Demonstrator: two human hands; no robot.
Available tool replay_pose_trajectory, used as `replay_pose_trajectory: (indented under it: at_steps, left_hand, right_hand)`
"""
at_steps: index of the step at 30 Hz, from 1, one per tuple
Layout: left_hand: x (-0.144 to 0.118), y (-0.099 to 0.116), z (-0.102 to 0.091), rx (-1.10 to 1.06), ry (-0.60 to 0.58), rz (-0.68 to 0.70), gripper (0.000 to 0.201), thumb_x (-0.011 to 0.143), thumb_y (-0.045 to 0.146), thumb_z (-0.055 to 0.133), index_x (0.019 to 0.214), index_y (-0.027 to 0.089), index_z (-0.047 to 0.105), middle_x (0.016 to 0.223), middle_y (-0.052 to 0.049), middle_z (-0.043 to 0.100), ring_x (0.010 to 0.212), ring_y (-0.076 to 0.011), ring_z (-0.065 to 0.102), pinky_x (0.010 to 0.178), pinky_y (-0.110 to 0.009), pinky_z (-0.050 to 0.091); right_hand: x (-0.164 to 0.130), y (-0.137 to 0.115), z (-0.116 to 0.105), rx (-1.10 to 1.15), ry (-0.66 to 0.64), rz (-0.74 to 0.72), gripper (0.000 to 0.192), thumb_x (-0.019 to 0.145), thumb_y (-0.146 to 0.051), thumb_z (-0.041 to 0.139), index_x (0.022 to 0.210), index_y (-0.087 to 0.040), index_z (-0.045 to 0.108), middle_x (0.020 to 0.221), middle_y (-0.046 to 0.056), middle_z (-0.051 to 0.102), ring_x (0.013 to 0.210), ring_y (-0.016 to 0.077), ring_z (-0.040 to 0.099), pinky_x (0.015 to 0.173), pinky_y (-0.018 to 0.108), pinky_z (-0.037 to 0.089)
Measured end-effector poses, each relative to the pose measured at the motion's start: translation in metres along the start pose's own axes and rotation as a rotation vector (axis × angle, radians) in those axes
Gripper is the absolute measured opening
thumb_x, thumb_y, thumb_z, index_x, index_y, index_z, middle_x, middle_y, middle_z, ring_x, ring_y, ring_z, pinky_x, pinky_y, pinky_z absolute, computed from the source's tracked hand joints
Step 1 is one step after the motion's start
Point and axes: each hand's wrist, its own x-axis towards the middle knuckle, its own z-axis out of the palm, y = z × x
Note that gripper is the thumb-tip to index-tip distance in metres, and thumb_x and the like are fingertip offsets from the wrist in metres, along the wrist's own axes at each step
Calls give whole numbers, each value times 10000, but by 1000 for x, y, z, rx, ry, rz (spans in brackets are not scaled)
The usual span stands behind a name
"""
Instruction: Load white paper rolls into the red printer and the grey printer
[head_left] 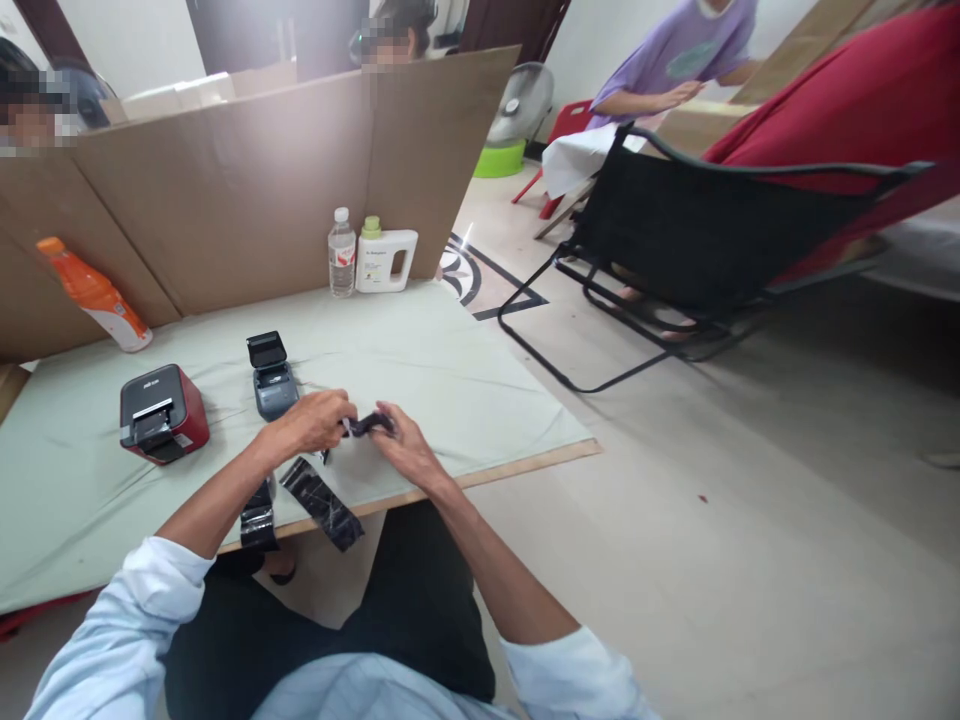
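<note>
Gripping one dark roll [369, 424], left hand [311, 424], right hand [405, 445], two printers [163, 412], two strips [321, 502]

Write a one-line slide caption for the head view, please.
Left hand and right hand hold a dark glossy ribbon strip beside an open grey label printer.

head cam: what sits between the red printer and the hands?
The grey printer, lid flipped open, stands on the table cloth between the red printer and the left hand, nearer the hand.

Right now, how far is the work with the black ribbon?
Done: the grey printer stands with its lid open. In hand: the left hand and right hand hold a small black roll, its black ribbon trailing over the table edge. Left: nothing sits in the printer yet, it seems; the red printer is untouched.
</note>
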Motion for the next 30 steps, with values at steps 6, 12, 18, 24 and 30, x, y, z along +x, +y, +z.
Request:
replay_pose_trajectory:
  at_steps: [6, 12, 18, 24, 30]
  left_hand:
    - [-3, 15, 35, 104, -119, 5, 330, 802, 29, 585, 1017, 223, 741, 1031, -96, 708, 980, -255, 680, 832, -329, 518]
    - [-28, -18, 24, -59, 69, -20, 543, 799, 147, 685, 1330, 255, 649, 1332, -95, 668, 1213, -283, 632, 1032, -375, 504]
    - [-64, -54, 19, -33, 92, -176, 706, 724, 21, 597, 1396, 237, 623, 1418, -103, 630, 1263, -285, 622, 1076, -400, 505]
    - [-62, -55, 44, -83, 78, -157, 701, 751, -10, 533, 1399, 245, 614, 1394, -97, 647, 1238, -254, 632, 1090, -388, 502]
    - [-59, -62, 55, -222, 191, -181, 510, 845, 86, 524, 1316, 223, 665, 1256, -99, 707, 1182, -250, 647, 1093, -396, 491]
  right_hand:
    - [-23, -5, -28, -133, -158, -33, 392, 832, -334, 627, 1191, -186, 675, 1152, 104, 723, 958, 226, 679, 847, 360, 546]
    - [-34, -30, -7, -290, -253, -72, 203, 874, -276, 613, 1025, -197, 723, 972, 55, 728, 869, 214, 657, 819, 334, 494]
    - [-37, -37, 12, -321, -253, -108, 185, 906, -223, 589, 1037, -198, 718, 998, 63, 725, 854, 197, 647, 780, 301, 457]
    - [-44, -41, 20, -309, -285, -118, 184, 906, -263, 638, 1053, -190, 721, 954, 52, 716, 825, 183, 647, 784, 296, 466]
    - [-39, -41, 6, -256, -270, -62, 257, 924, -423, 663, 1041, -203, 726, 957, 53, 735, 845, 196, 673, 771, 310, 496]
